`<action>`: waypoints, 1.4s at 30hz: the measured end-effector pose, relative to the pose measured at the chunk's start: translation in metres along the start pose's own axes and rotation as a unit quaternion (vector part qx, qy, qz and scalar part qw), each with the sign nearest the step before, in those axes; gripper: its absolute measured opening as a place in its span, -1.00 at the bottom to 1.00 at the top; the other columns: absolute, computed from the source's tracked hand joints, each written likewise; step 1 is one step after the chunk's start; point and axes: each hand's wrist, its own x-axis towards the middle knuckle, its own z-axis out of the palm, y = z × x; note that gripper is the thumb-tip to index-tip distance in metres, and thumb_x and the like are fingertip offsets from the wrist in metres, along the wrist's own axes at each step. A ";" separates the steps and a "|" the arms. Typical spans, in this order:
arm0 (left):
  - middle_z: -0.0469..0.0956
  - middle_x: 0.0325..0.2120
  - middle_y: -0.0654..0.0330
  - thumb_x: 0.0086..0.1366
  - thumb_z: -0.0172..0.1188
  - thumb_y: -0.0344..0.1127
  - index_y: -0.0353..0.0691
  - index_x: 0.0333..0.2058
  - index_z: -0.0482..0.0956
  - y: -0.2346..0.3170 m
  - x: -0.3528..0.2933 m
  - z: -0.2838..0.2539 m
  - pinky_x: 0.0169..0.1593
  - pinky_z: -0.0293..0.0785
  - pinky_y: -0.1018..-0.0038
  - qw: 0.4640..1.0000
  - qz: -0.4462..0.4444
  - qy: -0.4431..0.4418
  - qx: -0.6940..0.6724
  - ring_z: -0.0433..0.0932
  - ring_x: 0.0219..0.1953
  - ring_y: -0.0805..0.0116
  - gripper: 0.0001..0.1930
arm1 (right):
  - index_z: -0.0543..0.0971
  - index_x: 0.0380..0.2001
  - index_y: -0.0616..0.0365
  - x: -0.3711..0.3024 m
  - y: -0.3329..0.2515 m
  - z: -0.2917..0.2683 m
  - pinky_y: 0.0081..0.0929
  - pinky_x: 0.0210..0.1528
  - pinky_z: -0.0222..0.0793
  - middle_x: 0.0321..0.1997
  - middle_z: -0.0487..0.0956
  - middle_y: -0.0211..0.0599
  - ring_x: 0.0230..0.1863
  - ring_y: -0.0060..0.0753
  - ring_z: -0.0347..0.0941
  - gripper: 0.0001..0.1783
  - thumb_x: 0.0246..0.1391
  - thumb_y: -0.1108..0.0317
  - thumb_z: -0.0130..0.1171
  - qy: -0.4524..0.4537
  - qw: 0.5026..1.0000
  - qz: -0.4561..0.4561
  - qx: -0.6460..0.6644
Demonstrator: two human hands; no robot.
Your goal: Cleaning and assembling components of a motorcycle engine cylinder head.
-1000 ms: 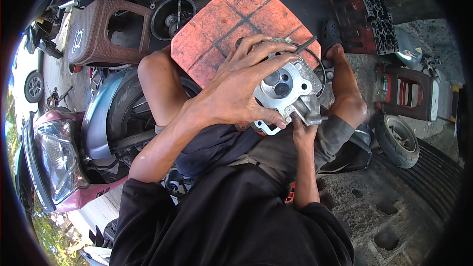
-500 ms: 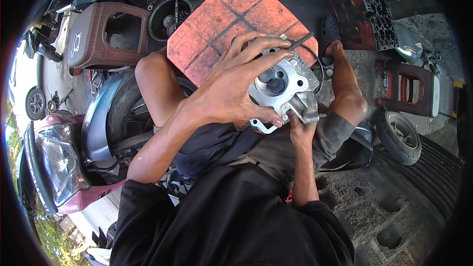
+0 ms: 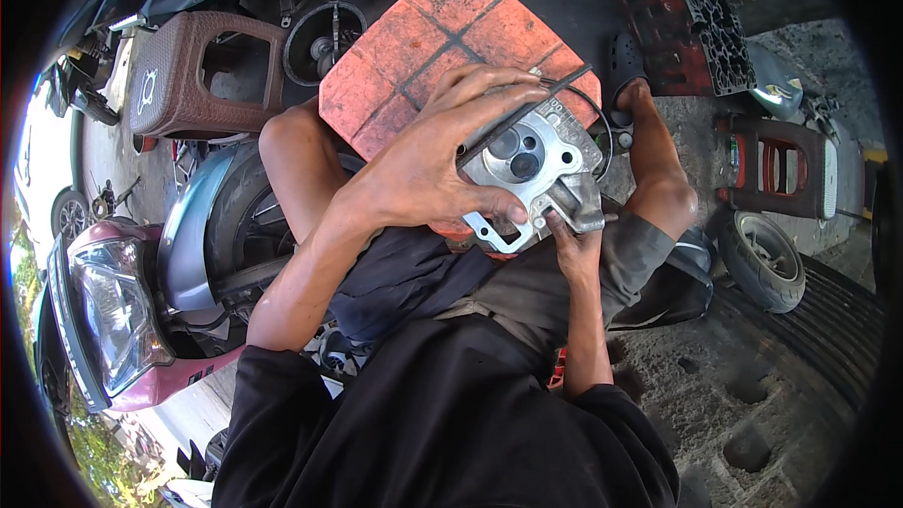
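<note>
Between my hands is a silver cylinder head (image 3: 546,165), its combustion chamber side with two round valves facing up. My left hand (image 3: 433,155) spans it from the left, the fingers over its far edge and the thumb on the near flange. At its near right corner my right hand (image 3: 572,240) grips it, thumb on top and the other fingers hidden beneath. A thin dark rod (image 3: 569,78) sticks out past my left fingertips; what it belongs to is unclear. Under and beyond the cylinder head stands an orange, grimy square stool top (image 3: 376,56).
A brown plastic stool (image 3: 169,75) lies at the left, near a motorbike wheel (image 3: 246,216) and a pink front fairing with headlight (image 3: 113,310). To the right are a red crate (image 3: 658,19), another stool (image 3: 781,167) and a loose wheel (image 3: 764,263).
The cylinder head has tilted and shifted slightly, showing more of its upper right side and near flange. My left fingers have moved a little left along its far edge.
</note>
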 end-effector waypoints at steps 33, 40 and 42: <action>0.48 -0.23 0.06 0.33 -0.12 0.34 -0.45 -0.01 0.37 0.010 0.071 0.060 0.00 0.38 0.36 0.944 0.089 0.011 -0.318 0.50 -0.15 0.33 -0.21 | 0.51 -0.30 0.39 0.015 -0.008 -0.006 -0.41 -0.16 0.38 -0.39 0.51 -0.11 -0.28 -0.20 0.48 -0.66 -0.27 0.50 0.17 -0.118 0.992 -0.032 -0.037; 0.55 -0.42 0.03 0.22 -0.09 0.44 -0.41 -0.14 0.44 0.011 0.075 0.057 -0.10 0.47 0.21 0.956 0.207 -0.084 -0.189 0.51 -0.17 0.07 -0.18 | 0.51 -0.37 0.37 0.012 -0.011 -0.002 -0.23 -0.24 0.35 -0.42 0.49 -0.03 -0.33 0.04 0.43 -0.70 -0.30 0.49 0.16 -0.078 0.983 -0.139 -0.092; 0.57 -0.42 0.02 0.21 -0.06 0.44 -0.42 -0.16 0.46 0.011 0.073 0.065 -0.18 0.51 0.21 0.953 0.214 -0.077 -0.199 0.53 -0.20 0.04 -0.18 | 0.52 -0.39 0.37 0.011 0.000 0.000 -0.22 -0.24 0.35 -0.43 0.50 -0.02 -0.33 0.06 0.43 -0.72 -0.30 0.51 0.17 -0.128 0.991 -0.030 -0.025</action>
